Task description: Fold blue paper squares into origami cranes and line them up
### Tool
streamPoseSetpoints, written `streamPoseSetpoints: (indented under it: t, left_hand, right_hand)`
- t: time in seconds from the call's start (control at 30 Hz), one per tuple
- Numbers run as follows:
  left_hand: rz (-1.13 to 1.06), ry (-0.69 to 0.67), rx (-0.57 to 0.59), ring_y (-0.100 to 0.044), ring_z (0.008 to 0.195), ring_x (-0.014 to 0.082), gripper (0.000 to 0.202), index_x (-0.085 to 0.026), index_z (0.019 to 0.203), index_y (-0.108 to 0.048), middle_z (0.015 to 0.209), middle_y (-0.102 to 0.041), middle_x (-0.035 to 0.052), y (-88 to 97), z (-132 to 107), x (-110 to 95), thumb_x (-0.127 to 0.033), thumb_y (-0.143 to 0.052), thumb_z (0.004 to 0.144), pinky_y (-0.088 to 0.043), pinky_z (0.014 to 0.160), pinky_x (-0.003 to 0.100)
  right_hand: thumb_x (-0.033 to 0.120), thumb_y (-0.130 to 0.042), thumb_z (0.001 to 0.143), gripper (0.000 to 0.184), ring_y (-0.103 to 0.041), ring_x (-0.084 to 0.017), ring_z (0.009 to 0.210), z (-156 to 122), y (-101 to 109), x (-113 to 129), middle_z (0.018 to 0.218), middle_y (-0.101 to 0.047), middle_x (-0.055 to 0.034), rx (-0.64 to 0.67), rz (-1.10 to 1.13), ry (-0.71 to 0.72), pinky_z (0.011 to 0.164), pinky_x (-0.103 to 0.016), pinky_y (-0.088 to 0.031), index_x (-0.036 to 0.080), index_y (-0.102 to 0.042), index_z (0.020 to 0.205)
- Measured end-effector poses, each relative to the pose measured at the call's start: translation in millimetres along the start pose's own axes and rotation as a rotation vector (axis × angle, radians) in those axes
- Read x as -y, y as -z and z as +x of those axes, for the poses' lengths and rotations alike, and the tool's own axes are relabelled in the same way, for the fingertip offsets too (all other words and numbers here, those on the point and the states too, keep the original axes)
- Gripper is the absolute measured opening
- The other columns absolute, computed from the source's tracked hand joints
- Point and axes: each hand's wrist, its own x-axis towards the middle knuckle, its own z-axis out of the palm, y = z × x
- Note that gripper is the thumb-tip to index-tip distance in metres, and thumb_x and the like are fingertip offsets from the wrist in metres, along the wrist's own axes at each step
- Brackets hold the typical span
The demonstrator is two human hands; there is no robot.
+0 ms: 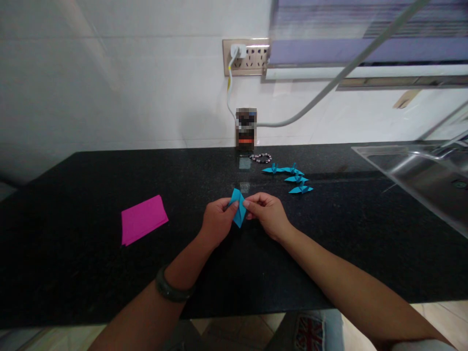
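The black counter (91,278) is the biggest thing, and the arms cover some of it. With the blue paper (239,211) as the middle of a clock, the shiny sink (417,178) is at 3 o'clock, cut off at the side.

The right hand (268,217) pinches the blue paper's right edge between thumb and fingers. The left hand (218,219) holds the other edge, thumb on top; most of its fingers are hidden.

A pink paper stack (144,220) lies at 9 o'clock; I can't count its sheets. At 12 o'clock stands a dark thing (246,129), too blocky to make out. The blue paper is folded and pointy; I can't tell if it touches the counter.

Four blue paper birds (301,189) sit close together at 2 o'clock. Little beads (269,159) make a loop at 1 o'clock.
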Motion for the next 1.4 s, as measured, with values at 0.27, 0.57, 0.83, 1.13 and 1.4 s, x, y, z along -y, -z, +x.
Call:
streamPoseSetpoints:
  t: [0.27, 0.57, 0.83, 1.13, 1.4]
  left_hand:
    - [-0.078, 0.019, 0.010, -0.047, 0.052, 0.0113, 0.029, -0.015, 0.078, -0.065, 0.058, -0.056, -0.0004, -1.7, -1.7, -1.9, -0.040, -0.050, 0.074, -0.037, 0.048, 0.022]
    - [-0.334, 0.091, 0.137, -0.047, 0.051, 0.0091, 0.026, -0.014, 0.072, -0.060, 0.059, -0.056, -0.0008, -1.1, -0.5, 0.6, -0.039, -0.060, 0.068, -0.038, 0.051, 0.022]
    - [-0.256, 0.125, 0.304, -0.046, 0.050, 0.0097, 0.024, -0.012, 0.076, -0.064, 0.060, -0.058, 0.0020, 2.4, -2.0, -3.5, -0.034, -0.057, 0.070, -0.035, 0.048, 0.022]
    - [-0.089, 0.133, 0.344, -0.041, 0.047, 0.0073, 0.017, -0.013, 0.071, -0.061, 0.055, -0.051, -0.0023, 6.3, -2.2, -6.8, -0.027, -0.051, 0.071, -0.032, 0.045, 0.020]
    - [-0.145, 0.194, 0.342, -0.040, 0.046, 0.0071, 0.017, -0.012, 0.074, -0.061, 0.055, -0.051, -0.0023, 5.8, -3.7, -13.1, -0.026, -0.052, 0.069, -0.031, 0.044, 0.020]
  right_hand:
    - [0.036, -0.062, 0.068, 0.019, -0.054, -0.012, 0.050, 0.0, 0.8, -8.2, 0.061, -0.060, -0.0014, -0.056, -0.136, 0.090, 0.049, -0.026, -0.045, 0.018, -0.059, 0.071]
    - [0.033, -0.062, 0.069, 0.016, -0.051, -0.010, 0.049, 0.9, 4.7, 1.2, 0.060, -0.059, 0.0003, 0.029, -0.140, 0.097, 0.048, -0.024, -0.043, 0.017, -0.060, 0.070]
    - [0.032, -0.064, 0.068, 0.024, -0.052, -0.007, 0.052, 5.0, 15.0, 6.2, 0.071, -0.062, 0.0004, 0.254, -0.059, 0.032, 0.047, -0.020, -0.043, 0.016, -0.062, 0.086]
    - [0.030, -0.064, 0.069, 0.022, -0.049, -0.005, 0.046, 9.0, 19.9, 1.1, 0.063, -0.058, 0.0021, 0.389, -0.047, -0.016, 0.043, -0.017, -0.043, 0.013, -0.059, 0.082]
    - [0.030, -0.064, 0.070, 0.019, -0.048, -0.005, 0.042, 8.8, 19.6, 1.0, 0.053, -0.054, 0.0051, 0.370, -0.014, -0.023, 0.042, -0.018, -0.043, 0.014, -0.055, 0.075]
